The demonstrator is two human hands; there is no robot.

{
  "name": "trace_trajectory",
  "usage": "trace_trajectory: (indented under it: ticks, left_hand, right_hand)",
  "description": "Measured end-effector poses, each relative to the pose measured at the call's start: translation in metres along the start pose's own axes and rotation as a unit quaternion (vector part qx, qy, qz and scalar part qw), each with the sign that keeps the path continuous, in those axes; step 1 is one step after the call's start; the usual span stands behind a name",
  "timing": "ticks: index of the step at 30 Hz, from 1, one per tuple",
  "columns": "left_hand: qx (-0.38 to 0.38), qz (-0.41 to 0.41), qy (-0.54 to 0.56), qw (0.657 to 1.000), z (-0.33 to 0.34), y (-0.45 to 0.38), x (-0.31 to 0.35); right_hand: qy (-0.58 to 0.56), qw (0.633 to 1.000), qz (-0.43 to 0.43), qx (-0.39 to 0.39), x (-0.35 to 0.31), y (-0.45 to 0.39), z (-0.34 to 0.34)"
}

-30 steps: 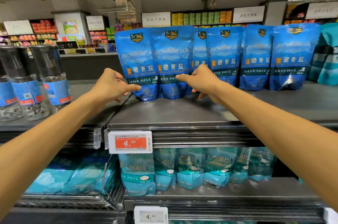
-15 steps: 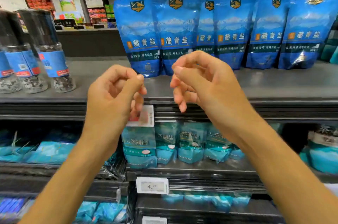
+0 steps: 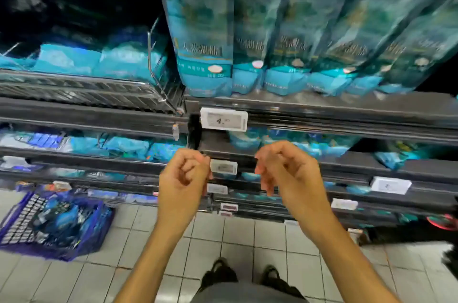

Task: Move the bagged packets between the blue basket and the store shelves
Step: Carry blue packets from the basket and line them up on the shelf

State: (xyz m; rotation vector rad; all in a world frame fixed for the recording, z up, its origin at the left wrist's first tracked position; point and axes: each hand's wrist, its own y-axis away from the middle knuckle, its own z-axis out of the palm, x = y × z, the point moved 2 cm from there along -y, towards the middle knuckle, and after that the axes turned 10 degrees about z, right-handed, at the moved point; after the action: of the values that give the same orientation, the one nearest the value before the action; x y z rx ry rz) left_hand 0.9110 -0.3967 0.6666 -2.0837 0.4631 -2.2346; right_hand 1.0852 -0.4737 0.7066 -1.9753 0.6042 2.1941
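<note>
From the head camera, the left hand point(image 3: 183, 176) and right hand point(image 3: 290, 174) hang loosely curled and empty before the shelves point(image 3: 322, 114), well apart from the blue basket point(image 3: 14, 223) of packets point(image 3: 64, 221) on the floor at lower left.

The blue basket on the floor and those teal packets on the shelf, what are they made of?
Blue basket: probably rigid plastic, judging by its moulded lattice wall. Teal packets: seemingly glossy plastic film, given the creases and light glints; blur leaves this uncertain.
</note>
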Motion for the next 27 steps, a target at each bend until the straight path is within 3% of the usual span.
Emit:
trace_trajectory:
  ticks: [6, 14, 19, 23, 27]
  left_hand:
    - [0.043, -0.142, -0.040, 0.988, -0.038, 0.069, -0.084]
    - [0.068, -0.199, -0.078, 0.974, -0.066, 0.138, -0.101]
    - [0.140, -0.217, -0.084, 0.963, -0.071, 0.169, -0.089]
    - [0.227, -0.245, -0.098, 0.937, -0.086, 0.209, -0.081]
    - [0.342, -0.274, -0.119, 0.891, -0.117, 0.266, -0.075]
  right_hand:
    - [0.046, 0.990, 0.132, 0.014, 0.103, 0.031, -0.008]
    - [0.119, 0.971, 0.207, -0.008, 0.172, 0.070, -0.022]
    - [0.187, 0.951, 0.215, -0.119, 0.196, 0.079, -0.012]
    - [0.225, 0.909, 0.263, -0.231, 0.210, 0.076, 0.017]
    - [0.288, 0.880, 0.203, -0.319, 0.214, 0.064, 0.063]
